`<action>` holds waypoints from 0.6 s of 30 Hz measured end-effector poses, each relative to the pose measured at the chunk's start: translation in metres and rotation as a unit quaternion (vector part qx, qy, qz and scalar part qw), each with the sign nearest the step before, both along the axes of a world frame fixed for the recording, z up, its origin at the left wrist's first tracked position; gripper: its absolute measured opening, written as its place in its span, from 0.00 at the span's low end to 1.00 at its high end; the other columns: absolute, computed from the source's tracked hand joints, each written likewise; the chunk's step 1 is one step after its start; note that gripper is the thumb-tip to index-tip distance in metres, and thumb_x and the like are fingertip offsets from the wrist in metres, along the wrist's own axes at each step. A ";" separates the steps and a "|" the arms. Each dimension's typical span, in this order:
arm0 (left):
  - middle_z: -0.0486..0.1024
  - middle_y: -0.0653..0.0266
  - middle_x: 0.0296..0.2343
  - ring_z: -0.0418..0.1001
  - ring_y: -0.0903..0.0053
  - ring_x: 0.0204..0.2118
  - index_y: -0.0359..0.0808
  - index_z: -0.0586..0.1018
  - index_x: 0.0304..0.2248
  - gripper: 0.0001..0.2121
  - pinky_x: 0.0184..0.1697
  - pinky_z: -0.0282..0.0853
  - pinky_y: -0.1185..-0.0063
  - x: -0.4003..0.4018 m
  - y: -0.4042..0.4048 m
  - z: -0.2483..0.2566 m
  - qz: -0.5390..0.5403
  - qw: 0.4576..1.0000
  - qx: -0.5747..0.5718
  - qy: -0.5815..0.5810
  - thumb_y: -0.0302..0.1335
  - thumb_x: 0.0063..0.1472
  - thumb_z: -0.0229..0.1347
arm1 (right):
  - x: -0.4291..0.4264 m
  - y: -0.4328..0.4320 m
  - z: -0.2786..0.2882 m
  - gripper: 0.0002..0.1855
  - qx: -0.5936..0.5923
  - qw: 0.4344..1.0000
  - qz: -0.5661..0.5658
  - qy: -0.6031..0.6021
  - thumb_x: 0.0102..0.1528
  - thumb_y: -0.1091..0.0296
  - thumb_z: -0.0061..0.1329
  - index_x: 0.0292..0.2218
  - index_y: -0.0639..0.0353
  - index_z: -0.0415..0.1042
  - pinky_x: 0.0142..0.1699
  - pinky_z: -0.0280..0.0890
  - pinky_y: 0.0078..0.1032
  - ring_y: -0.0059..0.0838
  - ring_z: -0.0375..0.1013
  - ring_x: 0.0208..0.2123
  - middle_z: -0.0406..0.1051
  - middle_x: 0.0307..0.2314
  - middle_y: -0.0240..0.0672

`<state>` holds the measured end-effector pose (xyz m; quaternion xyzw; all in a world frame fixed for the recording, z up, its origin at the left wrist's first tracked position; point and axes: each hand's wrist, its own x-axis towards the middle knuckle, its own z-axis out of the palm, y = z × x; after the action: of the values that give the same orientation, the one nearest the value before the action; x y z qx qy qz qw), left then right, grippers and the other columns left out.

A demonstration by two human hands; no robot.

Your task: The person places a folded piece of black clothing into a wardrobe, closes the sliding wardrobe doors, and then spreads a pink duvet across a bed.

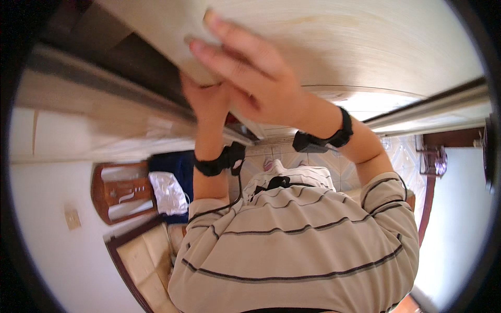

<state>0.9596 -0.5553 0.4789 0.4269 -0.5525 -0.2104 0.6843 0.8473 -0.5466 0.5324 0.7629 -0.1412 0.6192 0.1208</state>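
A broad pale door panel of what looks like a cabinet or wardrobe fills the top of the view. At its left edge is my left hand, wrapped round the lower part of that edge, its fingers partly hidden. My right hand lies over the panel's face next to the left one, fingers extended and apart, a little blurred; whether it presses on the panel is hard to tell. Both wrists wear black straps with small black devices, and a cable runs up the left sleeve. A dark opening shows left of the panel.
A pale frame rail runs beside the opening. At the lower left stand a wooden chair back and a dark blue cloth with a shiny white packet. Patterned floor tiles lie below, near the feet. A wall switch is at far left.
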 end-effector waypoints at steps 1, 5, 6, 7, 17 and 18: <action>0.66 0.63 0.35 0.63 0.79 0.38 0.31 0.63 0.40 0.29 0.40 0.59 0.82 0.000 0.001 0.001 -0.013 0.999 0.038 0.005 0.29 0.37 0.62 | -0.005 0.001 -0.007 0.24 0.008 1.000 0.008 0.008 0.39 0.84 0.43 0.42 0.62 0.64 0.37 0.64 0.20 0.32 0.65 0.36 0.58 0.42 0.41; 0.64 0.61 0.37 0.62 0.79 0.37 0.28 0.62 0.40 0.30 0.41 0.59 0.81 0.004 -0.007 -0.010 -0.109 0.989 -0.026 0.092 0.24 0.36 0.62 | -0.039 0.028 -0.031 0.24 0.165 0.984 0.006 0.072 0.39 0.85 0.43 0.41 0.63 0.63 0.38 0.63 0.22 0.34 0.65 0.37 0.61 0.38 0.39; 0.63 0.59 0.38 0.62 0.78 0.38 0.28 0.62 0.40 0.30 0.41 0.59 0.81 0.000 -0.005 -0.004 -0.072 0.996 0.011 0.049 0.22 0.35 0.62 | -0.054 0.034 -0.038 0.24 0.198 0.976 0.005 0.095 0.39 0.85 0.43 0.41 0.64 0.63 0.38 0.63 0.22 0.35 0.64 0.37 0.62 0.37 0.39; 0.63 0.59 0.38 0.62 0.78 0.38 0.28 0.62 0.40 0.30 0.41 0.59 0.81 -0.003 -0.002 0.000 -0.089 0.995 0.009 0.053 0.22 0.35 0.62 | -0.068 0.036 -0.049 0.24 0.201 0.976 -0.032 0.075 0.39 0.86 0.43 0.42 0.63 0.62 0.38 0.63 0.22 0.34 0.64 0.37 0.63 0.36 0.38; 0.63 0.57 0.38 0.62 0.78 0.37 0.27 0.60 0.43 0.25 0.41 0.60 0.80 0.001 -0.001 -0.004 -0.112 0.993 -0.004 0.046 0.18 0.44 0.56 | -0.239 0.093 -0.063 0.29 0.186 0.810 -0.553 -0.057 0.41 0.74 0.50 0.46 0.62 0.56 0.44 0.60 0.28 0.37 0.59 0.41 0.59 0.38 0.45; 0.64 0.57 0.37 0.63 0.78 0.36 0.26 0.61 0.41 0.25 0.39 0.61 0.81 -0.002 0.003 0.002 -0.111 0.991 0.003 0.077 0.18 0.41 0.57 | -0.257 0.097 -0.059 0.33 0.167 0.782 -0.593 -0.100 0.41 0.70 0.51 0.47 0.62 0.52 0.46 0.57 0.31 0.39 0.55 0.44 0.55 0.41 0.47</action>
<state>0.9574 -0.5528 0.4811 0.3477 -0.5417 -0.3186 0.6958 0.5902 -0.4493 0.4733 0.4711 -0.6777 0.4650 0.3202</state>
